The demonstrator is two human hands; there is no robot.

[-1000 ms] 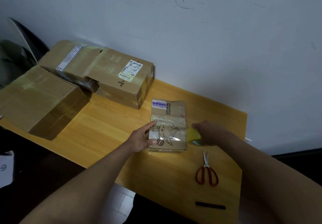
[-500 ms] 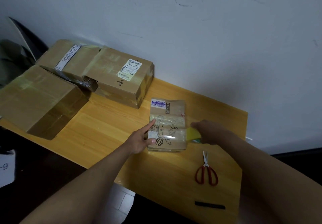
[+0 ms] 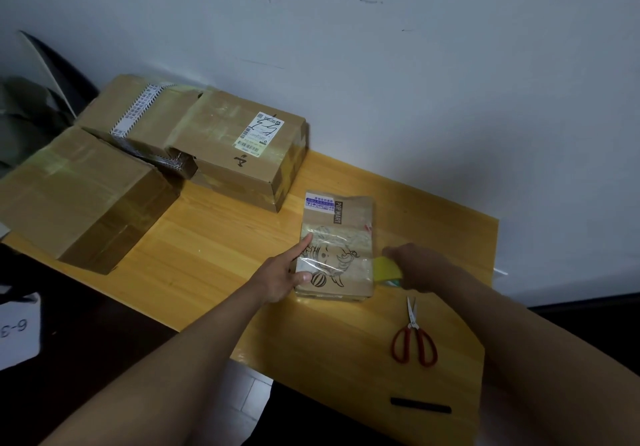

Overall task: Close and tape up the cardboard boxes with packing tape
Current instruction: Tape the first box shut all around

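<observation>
Both hands work: left hand (image 3: pixel 281 277) steadies small box (image 3: pixel 337 248); right hand (image 3: pixel 414 265) grips half-hidden tape roll (image 3: pixel 386 268).

Cardboard boxes: 4 on the wooden table (image 3: pixel 214 237). These comprise 1 small printed box (image 3: pixel 341 237) near the middle of the far edge, and 3 large plain boxes at the far-left corner: 1 labelled box (image 3: pixel 242 147), 1 box with striped tape (image 3: pixel 138 116) and 1 box (image 3: pixel 76 196) at the left edge. Scissors (image 3: pixel 414 338): 1 pair, red-handled, near the right edge. Black bar (image 3: pixel 420 405): 1, at the near-right corner. Hands: 2, left hand (image 3: pixel 282 274) and right hand (image 3: pixel 412 265). Yellow-green tape roll (image 3: pixel 386 267): 1.
</observation>
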